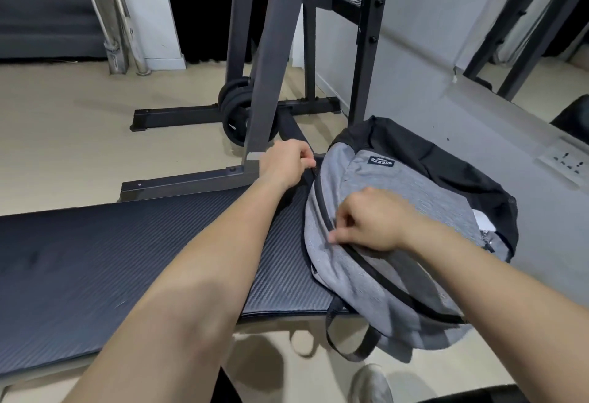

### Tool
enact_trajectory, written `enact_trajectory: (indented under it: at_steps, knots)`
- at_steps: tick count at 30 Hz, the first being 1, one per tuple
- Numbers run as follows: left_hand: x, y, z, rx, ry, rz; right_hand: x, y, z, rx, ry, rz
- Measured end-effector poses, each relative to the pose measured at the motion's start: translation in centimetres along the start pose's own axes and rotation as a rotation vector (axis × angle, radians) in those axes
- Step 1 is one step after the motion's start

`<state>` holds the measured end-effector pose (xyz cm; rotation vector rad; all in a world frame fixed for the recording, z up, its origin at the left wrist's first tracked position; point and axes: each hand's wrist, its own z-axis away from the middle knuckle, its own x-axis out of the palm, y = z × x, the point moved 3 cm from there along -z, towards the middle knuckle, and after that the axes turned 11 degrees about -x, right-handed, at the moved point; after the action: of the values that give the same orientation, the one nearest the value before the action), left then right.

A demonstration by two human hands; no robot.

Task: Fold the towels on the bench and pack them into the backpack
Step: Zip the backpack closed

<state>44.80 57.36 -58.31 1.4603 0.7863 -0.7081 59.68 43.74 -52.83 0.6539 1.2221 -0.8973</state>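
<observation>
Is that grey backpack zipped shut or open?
Looks shut: no gap along the black zip of the grey fabric backpack; right hand pinches it.

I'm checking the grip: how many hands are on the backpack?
2. The left hand grips the far top edge of the backpack; the right hand pinches at the zipper on its grey front.

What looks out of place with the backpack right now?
The backpack overhangs the bench on the near side, one strap dangling toward the floor. Some white material pokes out near its right side.
</observation>
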Motion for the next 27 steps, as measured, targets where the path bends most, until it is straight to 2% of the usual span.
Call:
enact_trajectory:
  at_steps: [2,4,8,12,15,20,23,27]
  knots:
    - [0.5,-0.3,-0.2,-0.006,-0.001,0.040,-1.9,0.1,-1.7,0.050,0.155,0.100]
    - [0.4,-0.8,-0.5,-0.014,0.002,0.079,-2.9,0.6,-4.3,0.138,0.219,0.149]
    - [-0.2,-1.5,-1.4,0.022,0.029,0.053,-1.1,0.8,-8.2,0.200,0.135,0.169]
    - [0.1,-1.3,-3.1,0.025,0.046,-0.018,0.2,1.1,-8.0,0.101,0.157,0.207]
    - [1.0,-0.4,-5.0,0.017,0.030,-0.046,0.5,1.0,-7.4,0.027,0.109,0.195]
    - [3.1,0.4,-8.2,-0.003,-0.039,-0.029,0.6,2.6,-8.7,0.038,0.069,0.043]
    - [3.5,-0.5,-9.2,-0.038,-0.034,0.066,0.7,3.8,-10.5,0.101,0.100,-0.012]
    - [2.1,-2.4,-9.8,-0.055,-0.045,0.144,0.4,4.0,-14.2,0.162,0.209,0.049]
